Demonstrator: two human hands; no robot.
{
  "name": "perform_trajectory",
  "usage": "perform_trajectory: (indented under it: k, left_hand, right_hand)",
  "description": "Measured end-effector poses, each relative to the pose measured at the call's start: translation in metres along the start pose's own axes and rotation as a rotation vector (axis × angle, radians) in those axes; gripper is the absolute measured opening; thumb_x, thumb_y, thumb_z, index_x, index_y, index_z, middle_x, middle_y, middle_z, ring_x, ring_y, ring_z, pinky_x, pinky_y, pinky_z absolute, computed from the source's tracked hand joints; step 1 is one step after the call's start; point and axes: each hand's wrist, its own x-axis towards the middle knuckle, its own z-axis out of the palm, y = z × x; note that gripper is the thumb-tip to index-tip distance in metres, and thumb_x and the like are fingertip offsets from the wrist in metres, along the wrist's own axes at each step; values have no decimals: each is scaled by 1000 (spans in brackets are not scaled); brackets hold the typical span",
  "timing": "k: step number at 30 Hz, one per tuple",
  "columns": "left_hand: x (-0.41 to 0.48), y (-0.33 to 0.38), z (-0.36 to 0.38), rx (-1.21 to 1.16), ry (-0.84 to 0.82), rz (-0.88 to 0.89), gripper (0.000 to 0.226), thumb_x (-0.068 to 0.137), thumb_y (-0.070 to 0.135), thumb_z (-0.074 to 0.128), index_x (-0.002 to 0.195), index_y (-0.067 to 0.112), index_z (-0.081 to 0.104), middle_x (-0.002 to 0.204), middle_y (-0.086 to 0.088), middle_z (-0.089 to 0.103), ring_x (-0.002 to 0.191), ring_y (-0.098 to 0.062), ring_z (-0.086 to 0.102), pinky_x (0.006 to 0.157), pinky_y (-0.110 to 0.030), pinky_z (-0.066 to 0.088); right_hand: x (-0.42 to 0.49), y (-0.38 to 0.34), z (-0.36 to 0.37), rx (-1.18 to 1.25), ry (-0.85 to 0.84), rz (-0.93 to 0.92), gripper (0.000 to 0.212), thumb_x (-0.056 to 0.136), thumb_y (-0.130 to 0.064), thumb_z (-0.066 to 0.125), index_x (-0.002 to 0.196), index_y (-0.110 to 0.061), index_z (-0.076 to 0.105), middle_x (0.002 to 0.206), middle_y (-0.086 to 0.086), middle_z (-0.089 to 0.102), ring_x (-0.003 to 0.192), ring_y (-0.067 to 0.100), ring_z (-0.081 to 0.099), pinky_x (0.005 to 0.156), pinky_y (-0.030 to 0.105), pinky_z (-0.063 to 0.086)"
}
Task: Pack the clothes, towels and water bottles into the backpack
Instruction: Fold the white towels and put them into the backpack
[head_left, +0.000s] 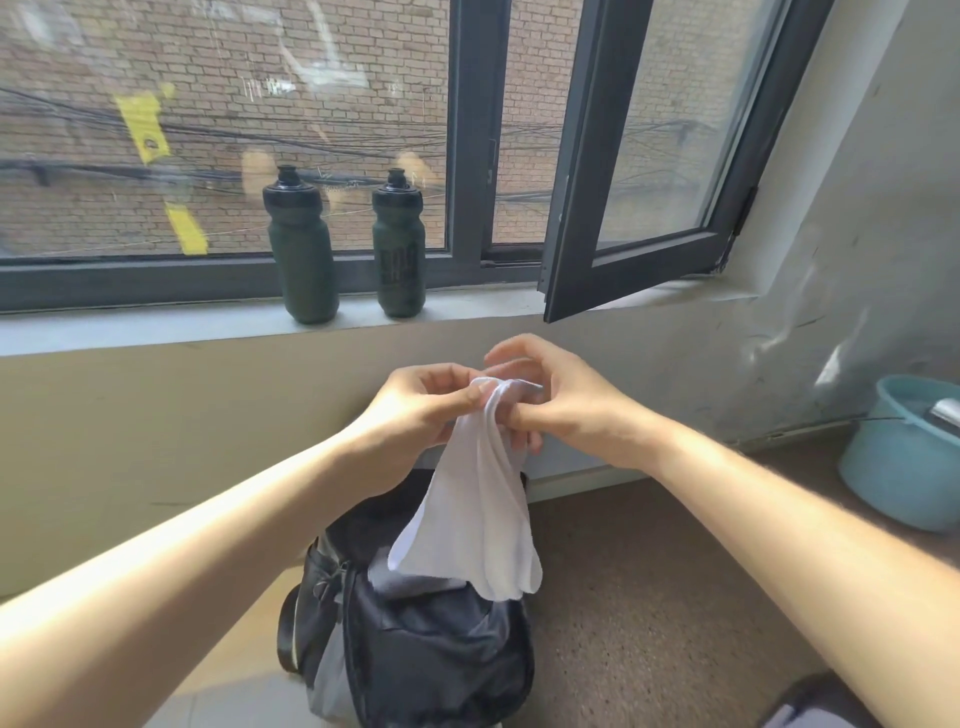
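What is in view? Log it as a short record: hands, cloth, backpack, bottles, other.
left hand: pinches the top of the white cloth
right hand: pinches the same bunched top
cloth: hangs from both hands, over the backpack
backpack state: black, top open, grey fabric showing inside
bottles: left water bottle and right water bottle, dark green, upright, apart on the windowsill
other: blue basin at far right

Left hand (415, 415) and right hand (571, 410) bare — forearms bare, lightly haired.

White cloth (470, 514) soft, matt; bottles (302, 249) matt plastic; backpack (436, 649) slight sheen.
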Motion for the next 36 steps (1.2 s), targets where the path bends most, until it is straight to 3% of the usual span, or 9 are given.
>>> perform_trajectory:
  k: [2,6,9,14,19,22,27,32,36]
  left_hand:
    - [0,0,2,19,30,11,40,83,40,78,103,6,74,100,-18,78,87,-28,75,89,-43,59]
    - [1,-4,4,100,104,14,43,74,49,83,105,20,75,103,-6,79,102,-27,74,95,-47,58]
    - [-1,-11,8,265,102,29,34,71,41,76,101,26,75,98,1,79,97,-21,74,85,-38,59]
    - [3,-28,5,400,92,47,24,71,23,63,90,23,76,90,-1,79,88,-25,74,86,-48,60]
    - [16,-54,-3,623,156,76,22,65,40,54,73,26,69,72,6,71,77,-22,70,78,-47,60]
    - [21,-68,-10,737,136,-34,17,66,36,51,66,23,63,63,6,60,69,-23,57,67,-35,48]
    - [20,-92,-23,866,45,-200,27,63,32,48,71,7,55,57,8,45,61,-18,40,60,-32,33]
    - [19,-99,-28,806,4,-336,4,64,19,53,62,17,50,57,5,44,60,-18,39,59,-31,33]
    - [16,-101,-28,746,23,-434,24,77,5,48,65,14,67,63,0,58,62,-22,59,59,-30,53]
  right_hand:
    - [-1,0,0,-23,-25,17,28,94,-11,71,121,-13,63,93,8,75,64,23,69,57,33,53]
    - [0,0,-4,-36,92,45,4,95,-11,69,94,-7,71,68,1,69,61,19,67,58,32,53]
    - [0,0,-9,-40,121,46,6,93,-11,70,91,-5,70,68,2,67,60,17,66,56,30,51]
    - [-1,1,-12,-33,140,16,5,92,-6,70,91,-1,69,70,9,65,59,18,63,55,27,50]
    - [2,5,-14,-18,198,-13,12,94,-8,70,95,4,67,74,15,65,62,22,64,56,29,51]
    - [3,10,-18,0,240,-13,14,94,-7,70,99,6,67,85,24,70,69,21,69,63,29,55]
    - [1,21,-27,60,252,13,11,94,-6,69,103,1,68,95,17,74,80,20,74,75,29,60]
    - [4,26,-37,161,331,-11,11,95,1,64,96,-10,67,86,9,72,76,18,72,74,29,57]
    - [4,34,-50,215,413,3,14,95,3,63,97,-10,67,92,12,70,78,21,71,76,31,57]
